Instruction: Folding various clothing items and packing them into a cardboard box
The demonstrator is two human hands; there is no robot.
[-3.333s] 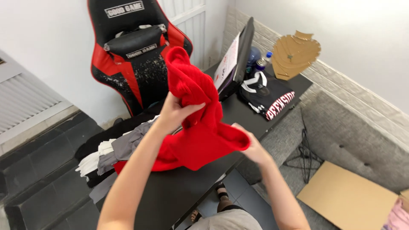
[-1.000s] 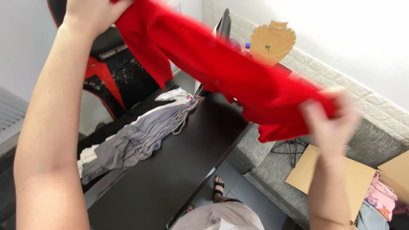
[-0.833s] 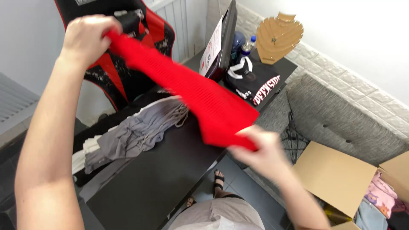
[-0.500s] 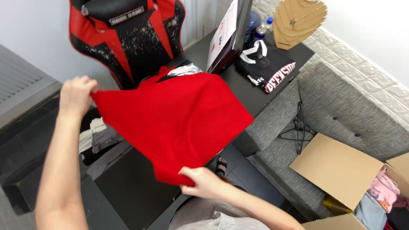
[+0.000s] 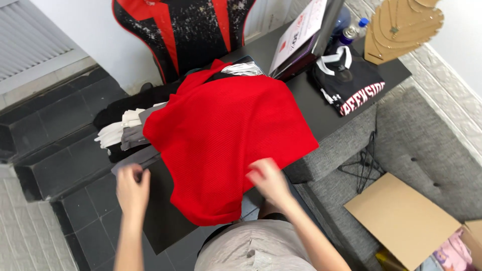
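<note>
While the red knit garment lies spread flat in the middle of the frame, it covers most of the dark bench and hangs a little over the near edge. The right hand rests on the lower right border of the garment; it is blurred, so I cannot tell if its grip is clenched on the cloth or only touching it. The left hand, at the lower left, is at the bench edge just beside the garment, with fingers curled; what it grasps is not clear. A pile of grey and white clothes lies left of the garment. A black shirt is folded at the upper right, near a cardboard necklace stand. A red and black chair stands at the top.
</note>
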